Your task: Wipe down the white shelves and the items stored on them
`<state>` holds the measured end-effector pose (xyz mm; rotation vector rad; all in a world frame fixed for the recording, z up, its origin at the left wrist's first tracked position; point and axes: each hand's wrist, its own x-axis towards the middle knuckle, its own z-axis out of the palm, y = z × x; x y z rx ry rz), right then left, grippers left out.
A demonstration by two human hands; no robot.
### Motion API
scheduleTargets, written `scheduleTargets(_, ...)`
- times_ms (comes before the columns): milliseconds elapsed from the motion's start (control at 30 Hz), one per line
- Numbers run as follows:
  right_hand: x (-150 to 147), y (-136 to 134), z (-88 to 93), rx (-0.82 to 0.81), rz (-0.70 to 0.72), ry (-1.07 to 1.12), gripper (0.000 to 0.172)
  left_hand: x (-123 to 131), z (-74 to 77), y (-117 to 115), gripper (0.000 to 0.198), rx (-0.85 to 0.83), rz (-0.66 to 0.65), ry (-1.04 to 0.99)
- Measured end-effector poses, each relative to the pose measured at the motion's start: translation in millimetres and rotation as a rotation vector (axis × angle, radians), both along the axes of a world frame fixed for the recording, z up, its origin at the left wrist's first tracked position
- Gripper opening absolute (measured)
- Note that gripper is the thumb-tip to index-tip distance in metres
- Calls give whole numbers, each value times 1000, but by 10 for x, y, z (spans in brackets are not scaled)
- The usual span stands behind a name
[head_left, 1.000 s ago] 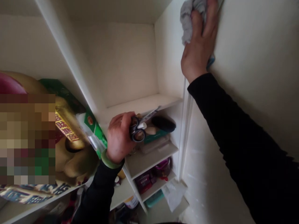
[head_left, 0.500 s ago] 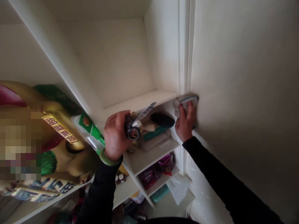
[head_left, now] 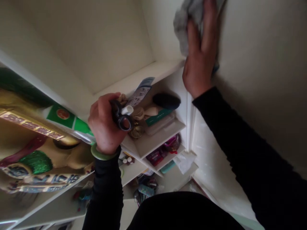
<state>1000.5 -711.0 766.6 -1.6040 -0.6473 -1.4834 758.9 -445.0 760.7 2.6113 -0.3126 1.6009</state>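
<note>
My left hand, with a green bangle at the wrist, is wrapped around dark-handled scissors. A white cylindrical piece and a printed card stick out from the same bunch; the palm hides the rest. My right hand presses a crumpled grey cloth against the cabinet's upright edge, higher than the left hand. Under the left hand's shelf edge lie a black oval object, a beige-handled brush-like item and a gold round clock-like object.
A white wall runs along the right. Left of the divider stands a large gold figurine beside a green and white package. Lower shelves hold purple items, a plastic bag and several small bottles.
My right hand has slid the cloth upward along the cabinet's edge. My left hand, still gripping the scissors, appears farther left and slightly higher as the view has shifted.
</note>
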Motion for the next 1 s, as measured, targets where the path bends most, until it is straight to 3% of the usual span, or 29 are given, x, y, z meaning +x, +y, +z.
scheduleTargets(100, -231, 31, -1066, -95, -188, 115, 56, -16, 2, -12, 48, 10, -4, -13)
scheduleTargets(200, -400, 62, -2044, -97, -152, 309, 58, -24, 24, -32, 46, 20, 26, -25)
scheduleTargets(300, -541, 90, -2835, -34, -79, 441, 58, -32, 42, -46, 47, 17, 57, -15)
scheduleTargets(400, -689, 101, -3470, 13, 14, 601, 58, -33, 41, -36, 49, 11, 43, -12)
scheduleTargets(467, -807, 87, -3803, 29, 62, 677, 57, -23, 33, -16, 50, 3, 22, -9)
scheduleTargets(600, -1130, -31, -4191, 43, 124, 751, 52, 10, 22, 30, 49, -2, 26, -3)
scheduleTargets(700, -1388, -193, -4191, 114, 145, 862, 41, 3, 33, 31, 48, 20, 33, 3)
scheduleTargets(800, -1498, -339, -3828, 147, 238, 958, 31, -24, 54, 6, 46, 44, 13, 21)
scheduleTargets(833, -1490, -367, -3594, 194, 271, 984, 33, -28, 59, 0, 46, 50, -3, 21)
scheduleTargets(900, -1415, -374, -2930, 283, 248, 843, 42, -29, 63, -1, 45, 64, -41, 6)
scheduleTargets(1000, -1162, -279, -1532, 271, 164, 278, 59, -30, 59, 14, 45, 75, -77, -19)
